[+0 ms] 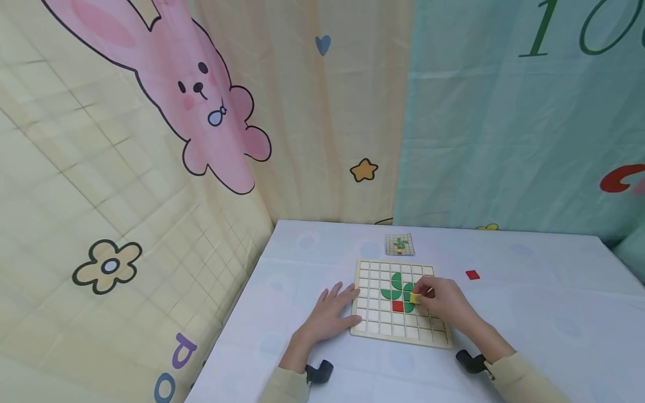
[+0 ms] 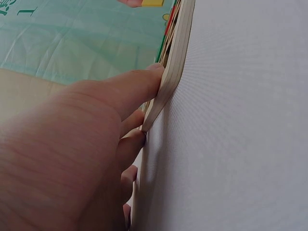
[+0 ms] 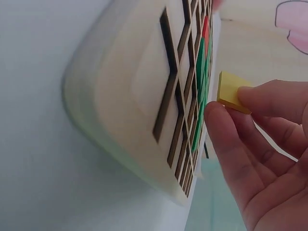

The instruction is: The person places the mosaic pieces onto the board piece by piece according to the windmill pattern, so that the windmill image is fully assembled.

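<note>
A wooden grid board (image 1: 373, 326) lies on the table, with several green rounded pieces (image 1: 396, 281) and a red square tile (image 1: 397, 306) set in its cells. My right hand (image 1: 448, 302) pinches a yellow square tile (image 3: 232, 91) between thumb and fingertips, just over the green pieces. In the right wrist view the tile is tilted above the grid. My left hand (image 1: 330, 313) rests at the board's left edge, fingers spread and fairly straight. Its thumb and fingertips touch the wooden rim (image 2: 173, 67) in the left wrist view.
Behind the board lies a small pattern card (image 1: 400, 244) showing a green figure on a grid. A loose red tile (image 1: 472, 275) sits on the white table (image 1: 544, 313) right of the board. Printed curtains (image 1: 312, 112) hang behind and to the left.
</note>
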`<state>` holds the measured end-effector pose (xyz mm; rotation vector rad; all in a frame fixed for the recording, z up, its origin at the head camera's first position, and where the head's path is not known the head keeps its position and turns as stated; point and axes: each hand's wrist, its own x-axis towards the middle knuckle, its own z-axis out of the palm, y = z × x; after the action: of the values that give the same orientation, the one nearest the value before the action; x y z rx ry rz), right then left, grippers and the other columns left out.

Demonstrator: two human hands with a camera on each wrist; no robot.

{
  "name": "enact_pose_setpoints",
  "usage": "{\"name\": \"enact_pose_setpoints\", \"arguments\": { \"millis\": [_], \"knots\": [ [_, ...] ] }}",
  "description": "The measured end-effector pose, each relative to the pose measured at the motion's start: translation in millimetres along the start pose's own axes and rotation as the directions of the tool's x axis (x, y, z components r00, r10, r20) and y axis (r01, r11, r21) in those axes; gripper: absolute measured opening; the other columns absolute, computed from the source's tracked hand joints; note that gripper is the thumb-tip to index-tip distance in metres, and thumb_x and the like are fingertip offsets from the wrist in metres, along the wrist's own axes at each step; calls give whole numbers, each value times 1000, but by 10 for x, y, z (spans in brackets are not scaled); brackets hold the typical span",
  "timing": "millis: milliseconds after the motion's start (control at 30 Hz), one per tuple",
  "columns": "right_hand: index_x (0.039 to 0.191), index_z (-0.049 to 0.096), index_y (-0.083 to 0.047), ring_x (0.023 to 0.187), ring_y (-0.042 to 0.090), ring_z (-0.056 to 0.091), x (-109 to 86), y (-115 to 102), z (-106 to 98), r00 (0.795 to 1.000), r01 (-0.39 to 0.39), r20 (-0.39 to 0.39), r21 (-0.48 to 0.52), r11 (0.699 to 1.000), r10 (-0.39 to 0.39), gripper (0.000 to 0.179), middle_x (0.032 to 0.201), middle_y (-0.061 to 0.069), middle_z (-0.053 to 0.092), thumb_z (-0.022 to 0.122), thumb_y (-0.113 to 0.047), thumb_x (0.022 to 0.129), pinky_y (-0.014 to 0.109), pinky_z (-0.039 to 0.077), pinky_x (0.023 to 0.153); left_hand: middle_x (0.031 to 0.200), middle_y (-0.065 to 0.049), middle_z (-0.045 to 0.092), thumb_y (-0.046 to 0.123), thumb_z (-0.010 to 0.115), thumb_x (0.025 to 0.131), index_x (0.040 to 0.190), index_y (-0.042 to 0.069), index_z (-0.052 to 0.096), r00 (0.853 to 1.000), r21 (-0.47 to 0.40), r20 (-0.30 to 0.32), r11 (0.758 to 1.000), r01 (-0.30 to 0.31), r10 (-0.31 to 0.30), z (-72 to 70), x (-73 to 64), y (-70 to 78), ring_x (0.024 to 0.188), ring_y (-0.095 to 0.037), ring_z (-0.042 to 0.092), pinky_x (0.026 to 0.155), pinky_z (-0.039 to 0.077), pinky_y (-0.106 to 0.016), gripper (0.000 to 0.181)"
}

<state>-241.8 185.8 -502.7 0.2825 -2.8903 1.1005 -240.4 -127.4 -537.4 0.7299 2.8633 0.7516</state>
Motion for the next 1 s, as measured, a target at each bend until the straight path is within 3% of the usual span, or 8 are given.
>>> {"name": "enact_pose_setpoints", "arguments": {
  "millis": [300, 533, 733, 1000],
  "knots": [
    [86, 70, -22, 74, 12, 56, -53, -60, 156, 998, 47, 45, 33, 998, -49, 16, 79, -10, 63, 78, -8, 87, 25, 52, 65, 162, 5, 33, 50, 61, 96, 155, 22, 42, 1000, 6, 2, 1000, -8, 8, -17, -15, 6, 153, -27, 15, 122, 10, -53, 68],
    [82, 70, -24, 75, 13, 56, -76, -128, 233, 996, 35, 82, 60, 998, -40, 18, 78, -10, 62, 79, -9, 86, 26, 51, 65, 162, 6, 32, 50, 60, 96, 156, 22, 41, 1000, -7, 2, 1000, -12, 12, -22, -6, 13, 153, -25, 13, 123, 7, -52, 69],
    [84, 71, -19, 74, 13, 57, -104, -162, 272, 990, 63, 119, 84, 994, -72, 12, 79, -10, 63, 78, -9, 87, 25, 52, 64, 162, 7, 32, 51, 59, 96, 156, 23, 40, 1000, -4, 4, 1000, -9, 9, -17, -6, 5, 154, -25, 13, 123, 8, -52, 69],
    [77, 71, -23, 70, 9, 55, -133, -215, 304, 993, 77, 94, -1, 997, -76, 19, 75, -14, 60, 83, -8, 82, 24, 50, 62, 162, 6, 32, 50, 60, 96, 156, 22, 41, 1000, 0, 5, 1000, -1, 1, -20, -10, 20, 154, -25, 13, 123, 8, -52, 69]
  ]
}}
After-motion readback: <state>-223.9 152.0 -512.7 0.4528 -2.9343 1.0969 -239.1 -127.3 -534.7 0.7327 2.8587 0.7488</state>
